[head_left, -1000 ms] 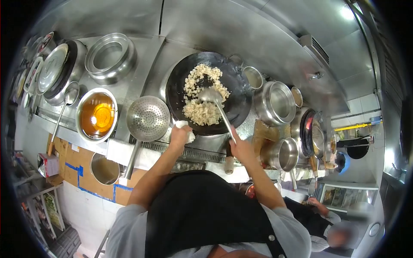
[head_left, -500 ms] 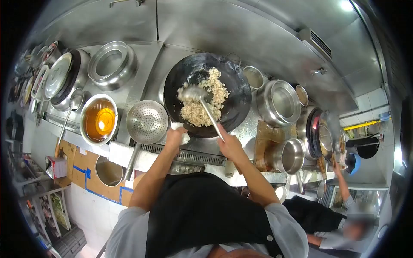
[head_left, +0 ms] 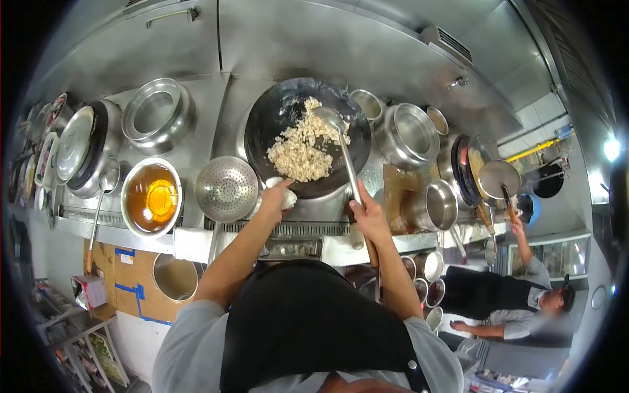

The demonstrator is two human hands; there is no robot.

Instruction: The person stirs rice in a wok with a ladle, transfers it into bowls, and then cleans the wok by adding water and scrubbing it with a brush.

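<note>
A large black wok [head_left: 357, 147] stands on the stove in front of me, with pale fried rice [head_left: 299, 159] spread over its middle. My right hand [head_left: 369, 213] is wrapped round the long handle of a metal ladle [head_left: 329, 118], whose bowl rests at the far right part of the rice. At the wok's near left rim, my left hand [head_left: 278, 196] grips a folded white cloth [head_left: 288, 199]. A perforated strainer [head_left: 227, 188] lies just left of that hand.
Left stand a bowl of orange oil [head_left: 152, 198] and a lidded-looking steel pot [head_left: 157, 114]. On the right are another steel pot [head_left: 413, 134] and a saucepan [head_left: 441, 203]. Farther right, a co-worker [head_left: 491, 288] holds a pan [head_left: 499, 179] by its handle.
The ladle bowl has gone from the rice's left side to its far right. My left hand stays at the rim with the cloth. The co-worker's pan shows more fully, and the view has shifted.
</note>
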